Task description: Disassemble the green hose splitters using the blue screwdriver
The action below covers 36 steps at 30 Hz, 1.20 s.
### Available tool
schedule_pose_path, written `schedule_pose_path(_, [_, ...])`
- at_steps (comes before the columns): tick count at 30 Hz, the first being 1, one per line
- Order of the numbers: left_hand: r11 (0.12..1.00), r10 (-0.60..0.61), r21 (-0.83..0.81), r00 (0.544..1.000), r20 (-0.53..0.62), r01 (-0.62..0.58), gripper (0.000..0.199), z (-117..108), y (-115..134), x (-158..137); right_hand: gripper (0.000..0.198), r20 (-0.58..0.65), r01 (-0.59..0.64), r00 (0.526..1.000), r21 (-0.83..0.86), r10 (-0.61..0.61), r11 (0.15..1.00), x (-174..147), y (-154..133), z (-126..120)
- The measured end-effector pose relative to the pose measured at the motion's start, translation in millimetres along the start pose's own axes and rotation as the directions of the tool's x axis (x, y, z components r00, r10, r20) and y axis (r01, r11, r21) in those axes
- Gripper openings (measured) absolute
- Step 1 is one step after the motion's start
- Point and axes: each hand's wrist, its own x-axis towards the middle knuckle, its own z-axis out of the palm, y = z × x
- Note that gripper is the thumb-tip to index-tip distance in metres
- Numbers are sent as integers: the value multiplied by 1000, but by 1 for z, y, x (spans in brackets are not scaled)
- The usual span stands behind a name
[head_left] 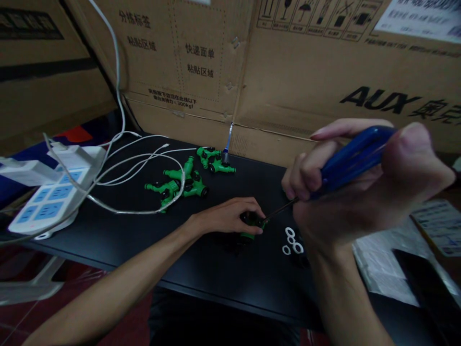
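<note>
Low over the black table, my left hand point(230, 215) is closed around a green and black hose connector point(248, 235), pressing it near the tabletop. In my right hand point(334, 226) is a screwdriver point(355, 161) with a blue handle, gripped with the thumb over its rear end. Its thin dark shaft slants down to the left, and the tip meets the connector beside my left fingertips; the exact contact spot is too dark to make out. Several white ring washers point(297, 248) lie on the table between the connector and my right wrist.
Several green hose connectors point(194, 185) lie at the back left, under a looped white cable point(126, 211). A white power strip point(82, 178) with chargers occupies the left. Cardboard boxes point(281, 96) wall off the back. A dark phone point(425, 278) and plastic packaging point(382, 259) lie right.
</note>
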Motion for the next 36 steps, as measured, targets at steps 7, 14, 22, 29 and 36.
schedule_pose_path(7, [1000, 0, -19, 1000, 4, 0, 26, 0, -2, -1, 28, 145, -155, 978, 4, 152, 988, 5, -9, -9])
schedule_pose_path(14, [1000, -8, -14, 1000, -6, 8, 28, 1, -2, -2, 46, 278, -259, 933, 81, 228, 962, 16, -11, -17])
schedule_pose_path(22, [1000, -6, 31, 1000, 7, 6, 25, -1, 1, 0, 33, 158, -231, 962, 36, 222, 972, 17, -10, -16])
schedule_pose_path(29, [999, 4, 34, 1000, 15, -4, 22, 1, -1, 2, 40, 33, -224, 974, -31, 225, 974, 17, -14, -10])
schedule_pose_path(36, [996, -67, 51, 998, -16, 68, 25, 3, -2, 0, 33, -193, -105, 978, -110, 82, 988, 3, -13, 12])
